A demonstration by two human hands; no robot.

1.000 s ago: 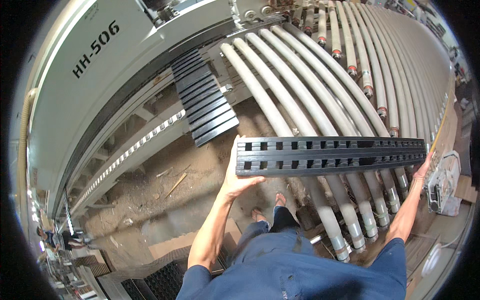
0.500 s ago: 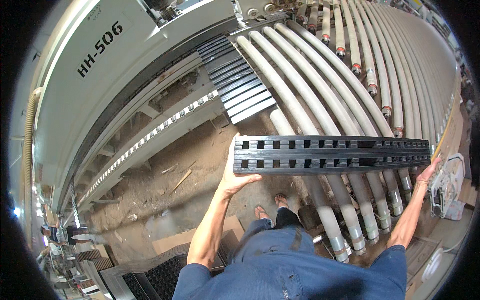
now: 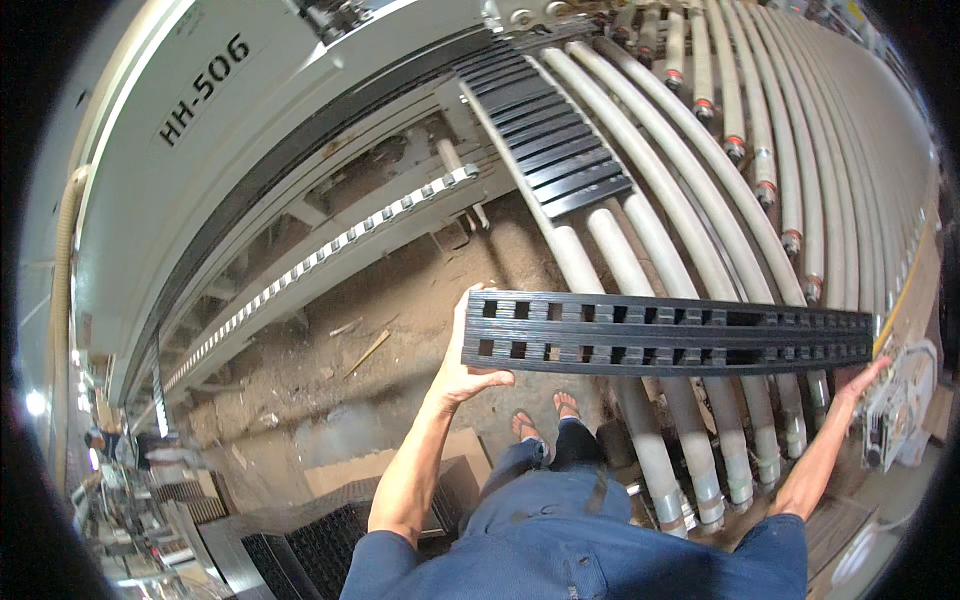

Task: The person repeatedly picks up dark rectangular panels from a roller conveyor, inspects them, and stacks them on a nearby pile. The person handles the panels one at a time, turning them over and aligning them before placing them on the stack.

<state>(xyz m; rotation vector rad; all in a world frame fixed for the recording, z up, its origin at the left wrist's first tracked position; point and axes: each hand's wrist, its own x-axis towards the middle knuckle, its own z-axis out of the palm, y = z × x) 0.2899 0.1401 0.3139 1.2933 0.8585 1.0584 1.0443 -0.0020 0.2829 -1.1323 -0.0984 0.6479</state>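
A long stack of black slotted strips [image 3: 600,335], with two rows of rectangular holes along its side, is held level across in front of me. My left hand [image 3: 462,376] grips its left end, the thumb along the lower edge and the fingers hidden behind that end. At the far right end my right hand [image 3: 862,380] supports the stack, its fingers partly out of sight. Beyond the stack, a row of flat black strips [image 3: 550,125] lies side by side on the pale conveyor rollers [image 3: 640,140].
A big white machine [image 3: 230,130] with a toothed rail [image 3: 330,248] fills the left. More rollers curve away on the right, beside a metal roller-end fitting [image 3: 895,405]. Cardboard and black slotted stacks [image 3: 310,550] are at lower left. A wood scrap [image 3: 372,352] lies on the dirty floor.
The row of flat black strips has shifted right, farther over the rollers. In the picture, the stack in my hands sits slightly lower; both hands keep their hold.
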